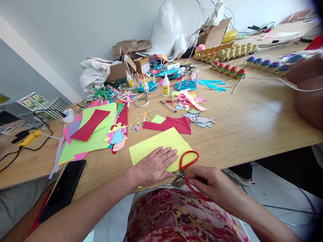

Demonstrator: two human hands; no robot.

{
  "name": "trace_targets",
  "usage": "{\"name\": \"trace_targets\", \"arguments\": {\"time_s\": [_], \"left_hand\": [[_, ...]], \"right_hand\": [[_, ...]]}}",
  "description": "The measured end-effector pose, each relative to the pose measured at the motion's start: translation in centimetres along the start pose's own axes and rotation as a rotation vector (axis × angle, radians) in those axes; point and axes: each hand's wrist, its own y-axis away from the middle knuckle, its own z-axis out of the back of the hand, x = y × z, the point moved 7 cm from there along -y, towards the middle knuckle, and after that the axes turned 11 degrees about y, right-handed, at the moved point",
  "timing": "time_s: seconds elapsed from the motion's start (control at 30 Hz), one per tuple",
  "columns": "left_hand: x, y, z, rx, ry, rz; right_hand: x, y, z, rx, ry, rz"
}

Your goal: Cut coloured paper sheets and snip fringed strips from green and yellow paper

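My left hand (155,165) lies flat with fingers spread on a sheet of yellow paper (161,143) at the table's front edge. Red-handled scissors (182,173) are in my right hand (210,183), which grips the lower handle loop. Their blades point left, partly spread, and the tips reach close to my left thumb at the paper's near edge. The upper loop rests over the paper's right corner. Just behind the sheet lies a piece of dark red paper (171,125), with a small yellow-green scrap (158,119) by it.
Coloured sheets (88,127) and paper fish (118,136) lie left, above a black phone (63,188). Behind are a pen (168,106), glue bottles (166,85), paper scraps (186,101) and grey fish (202,120). Egg-carton pieces (228,69) stand at the back right. Another person's arm (309,90) is far right.
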Motion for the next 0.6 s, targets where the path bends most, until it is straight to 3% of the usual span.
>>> {"name": "trace_targets", "arguments": {"time_s": [0.6], "left_hand": [[0.4, 0.0, 0.8, 0.007, 0.187, 0.052]], "right_hand": [[1.3, 0.0, -0.2, -0.019, 0.011, 0.038]]}}
